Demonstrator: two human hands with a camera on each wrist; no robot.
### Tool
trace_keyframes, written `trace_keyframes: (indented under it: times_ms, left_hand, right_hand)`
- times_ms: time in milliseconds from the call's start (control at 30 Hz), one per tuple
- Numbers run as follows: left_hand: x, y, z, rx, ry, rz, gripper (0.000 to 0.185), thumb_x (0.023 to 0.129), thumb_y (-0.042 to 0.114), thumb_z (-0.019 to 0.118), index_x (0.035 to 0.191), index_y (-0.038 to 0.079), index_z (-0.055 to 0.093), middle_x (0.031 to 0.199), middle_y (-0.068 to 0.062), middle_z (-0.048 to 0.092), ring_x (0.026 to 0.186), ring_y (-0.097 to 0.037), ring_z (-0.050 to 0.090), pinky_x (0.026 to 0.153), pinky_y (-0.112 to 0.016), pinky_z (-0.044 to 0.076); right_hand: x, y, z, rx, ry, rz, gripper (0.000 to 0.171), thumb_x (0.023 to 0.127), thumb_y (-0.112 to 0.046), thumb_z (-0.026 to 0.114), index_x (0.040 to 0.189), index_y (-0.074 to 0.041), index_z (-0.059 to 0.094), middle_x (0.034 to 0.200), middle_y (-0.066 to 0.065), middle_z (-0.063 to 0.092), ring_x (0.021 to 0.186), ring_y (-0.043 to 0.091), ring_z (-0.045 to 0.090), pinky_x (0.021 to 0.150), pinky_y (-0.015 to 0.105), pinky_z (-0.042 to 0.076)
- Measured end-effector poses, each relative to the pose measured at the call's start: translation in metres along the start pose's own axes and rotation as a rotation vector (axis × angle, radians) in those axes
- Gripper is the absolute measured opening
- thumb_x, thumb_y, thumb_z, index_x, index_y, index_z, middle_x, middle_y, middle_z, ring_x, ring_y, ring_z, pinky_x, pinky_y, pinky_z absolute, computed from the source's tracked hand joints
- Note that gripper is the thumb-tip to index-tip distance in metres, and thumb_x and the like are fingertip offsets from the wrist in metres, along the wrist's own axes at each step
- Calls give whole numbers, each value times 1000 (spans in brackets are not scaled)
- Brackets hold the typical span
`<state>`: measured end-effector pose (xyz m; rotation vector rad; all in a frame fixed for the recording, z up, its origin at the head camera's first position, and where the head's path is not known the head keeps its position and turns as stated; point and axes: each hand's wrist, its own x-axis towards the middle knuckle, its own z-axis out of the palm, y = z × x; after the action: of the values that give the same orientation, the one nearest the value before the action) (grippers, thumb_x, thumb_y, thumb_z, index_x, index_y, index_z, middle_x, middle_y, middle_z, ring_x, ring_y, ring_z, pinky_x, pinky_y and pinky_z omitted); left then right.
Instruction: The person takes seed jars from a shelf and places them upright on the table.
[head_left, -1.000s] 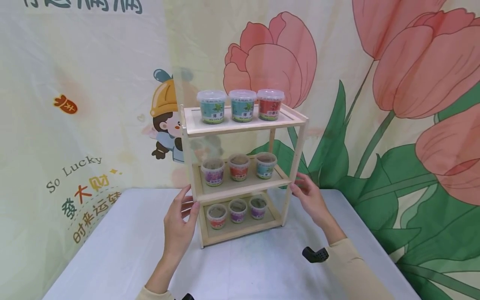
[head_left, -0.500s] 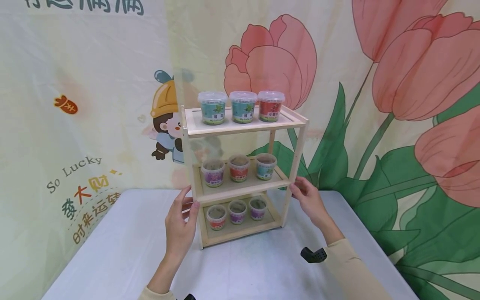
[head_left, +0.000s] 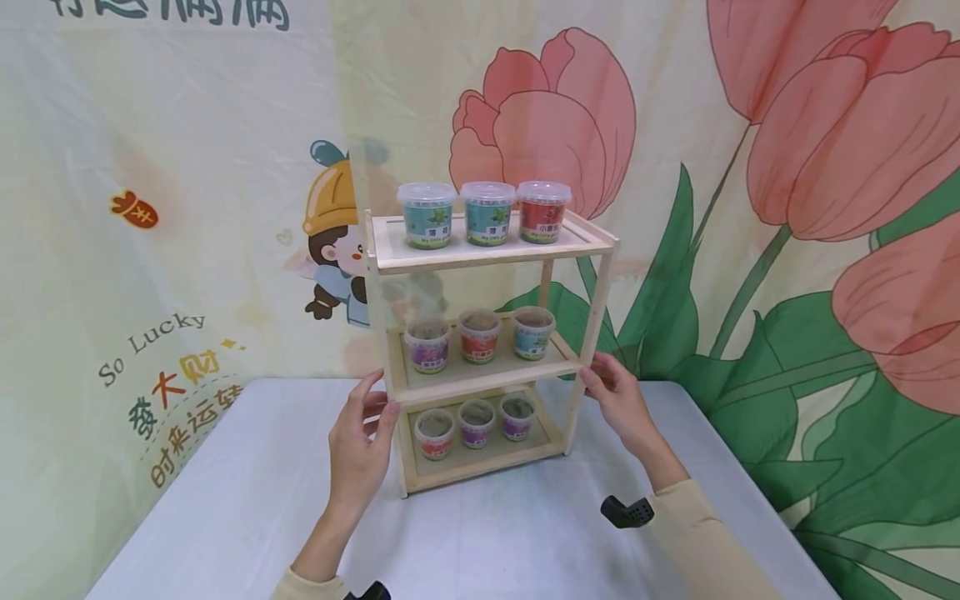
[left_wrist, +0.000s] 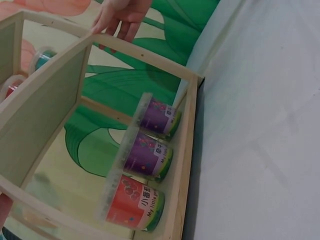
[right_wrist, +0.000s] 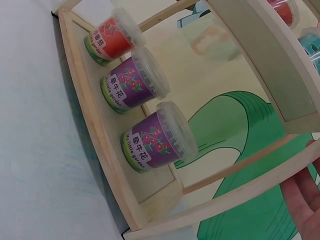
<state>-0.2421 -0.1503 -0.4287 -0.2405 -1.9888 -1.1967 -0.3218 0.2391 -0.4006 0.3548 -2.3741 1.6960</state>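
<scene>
A three-tier wooden shelf rack [head_left: 487, 382] stands slightly angled on the table, three lidded cups on each tier. Up top are two teal cups [head_left: 427, 227] and a red cup [head_left: 542, 220]. The middle tier bears a purple cup [head_left: 430, 353], a red one and a teal one. Below sit a red cup [left_wrist: 136, 201] and two purple cups [right_wrist: 153, 141]. My left hand [head_left: 358, 454] holds the rack's left post at mid-height, thumb in front. On the opposite post, my right hand [head_left: 621, 400] grips with its thumb in front and fingers behind.
The table [head_left: 495, 542] has a white cover. Behind it hangs a printed backdrop [head_left: 225, 208] with large tulips, a cartoon figure and lettering. A black device [head_left: 627, 512] sits at the right wrist, by a beige sleeve [head_left: 708, 542].
</scene>
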Motion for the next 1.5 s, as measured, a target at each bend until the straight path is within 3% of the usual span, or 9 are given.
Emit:
trace_keyframes:
  times_ms: [167, 367, 833, 900, 1000, 1133, 1500]
  left_hand:
    - [6, -2, 0, -9, -13, -9, 51, 102, 15, 73, 150, 21, 56, 112, -8, 73, 101, -20, 71, 81, -25, 60]
    - [14, -6, -1, -37, -29, -37, 51, 102, 13, 72, 150, 20, 56, 112, -9, 73, 102, -22, 72, 81, -19, 57]
    - [33, -18, -5, -65, -115, -69, 52, 105, 18, 70, 152, 19, 50, 117, -14, 70, 108, -32, 71, 83, -13, 52]
    - [35, -20, -5, -56, -126, -75, 52, 105, 19, 70, 153, 19, 50, 118, -15, 70, 109, -32, 71, 85, -19, 56]
    - [39, -22, -6, -46, -141, -81, 52, 105, 19, 69, 153, 19, 48, 120, -16, 70, 111, -34, 70, 89, -38, 61]
    - [43, -25, -7, -54, -162, -87, 53, 106, 18, 68, 154, 19, 47, 121, -19, 69, 113, -37, 69, 92, -58, 60]
    - [56, -33, -5, -63, -175, -79, 52, 106, 15, 66, 154, 19, 47, 121, -22, 69, 113, -39, 70, 95, -59, 58]
  right_hand:
    - [-1, -1, 0, 8, 4, -9, 52, 112, -31, 55, 156, -5, 46, 144, 25, 58, 133, 39, 58, 110, 49, 50]
    - [-1, -1, 2, -9, 8, -5, 53, 111, -33, 56, 156, -5, 46, 142, 23, 59, 131, 37, 60, 106, 40, 54]
    - [-4, -3, 5, -1, 32, 7, 50, 111, -31, 58, 152, -5, 49, 140, 24, 60, 128, 37, 62, 102, 32, 56]
    - [-5, -4, 6, 3, 32, 13, 50, 110, -30, 59, 152, -5, 49, 139, 24, 60, 128, 37, 62, 101, 31, 56]
    - [-7, -5, 8, 4, 30, 16, 50, 110, -30, 59, 153, -5, 49, 139, 24, 60, 128, 37, 62, 101, 30, 56]
    - [-8, -5, 9, 3, 33, 18, 49, 110, -29, 60, 152, -6, 49, 139, 23, 60, 127, 37, 63, 99, 27, 57]
    - [-9, -9, 14, -1, 44, 14, 47, 110, -25, 61, 150, -4, 50, 138, 23, 60, 124, 37, 63, 95, 27, 58]
